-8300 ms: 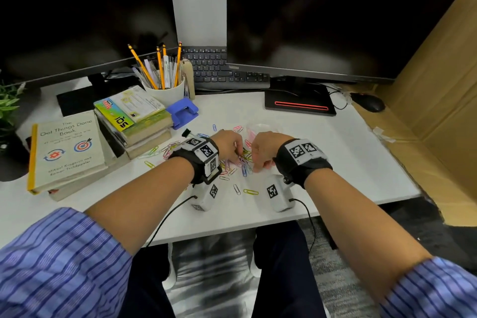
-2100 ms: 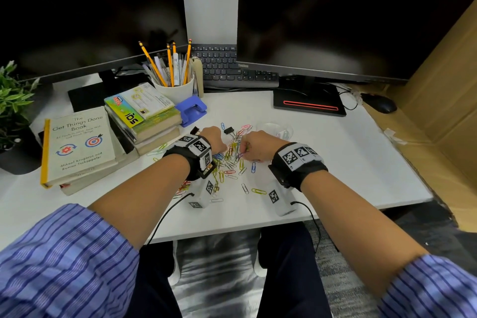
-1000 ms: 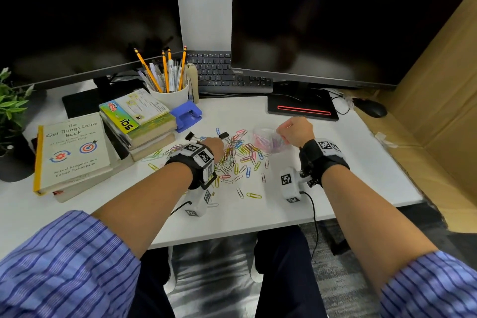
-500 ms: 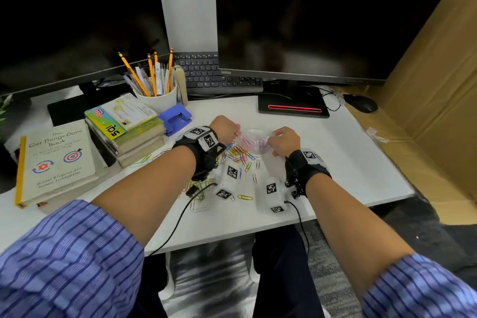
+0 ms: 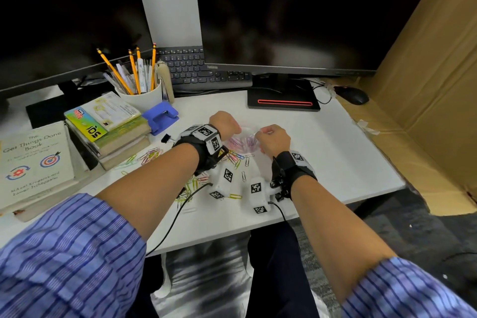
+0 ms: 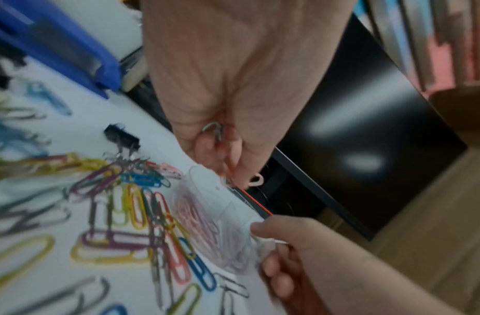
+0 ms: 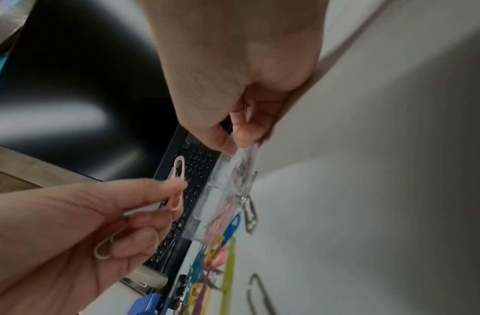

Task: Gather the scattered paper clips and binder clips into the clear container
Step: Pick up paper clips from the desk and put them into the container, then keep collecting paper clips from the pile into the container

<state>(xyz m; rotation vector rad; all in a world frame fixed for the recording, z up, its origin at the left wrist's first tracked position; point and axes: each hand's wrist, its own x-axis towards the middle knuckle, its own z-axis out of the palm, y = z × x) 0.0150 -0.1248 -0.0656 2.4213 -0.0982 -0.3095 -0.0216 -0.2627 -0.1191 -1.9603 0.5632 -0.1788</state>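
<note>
The clear container (image 5: 244, 141) sits on the white desk (image 5: 335, 157) with pink and purple clips inside; it also shows as the clear container (image 6: 220, 215) and the clear container (image 7: 222, 191). My right hand (image 5: 272, 138) pinches its right rim; the right hand (image 7: 241, 136) grips the plastic edge. My left hand (image 5: 224, 124) hovers over the container, holding a pink paper clip (image 7: 178, 183) and a silver one (image 7: 109, 245); the left hand (image 6: 227, 153) is curled round them. Several coloured paper clips (image 5: 152, 156) lie scattered to the left and near the wrists. A black binder clip (image 5: 166, 138) lies by the books.
A stack of books (image 5: 108, 131) and a blue hole punch (image 5: 161, 116) stand left of the clips. A white pencil cup (image 5: 140, 95), keyboard (image 5: 201, 70), monitor base (image 5: 282, 103) and mouse (image 5: 352, 95) line the back. Cardboard (image 5: 426, 85) borders the right.
My right hand left the pile and took hold of the container's rim. My left hand lifted from the pile with clips and moved over the container.
</note>
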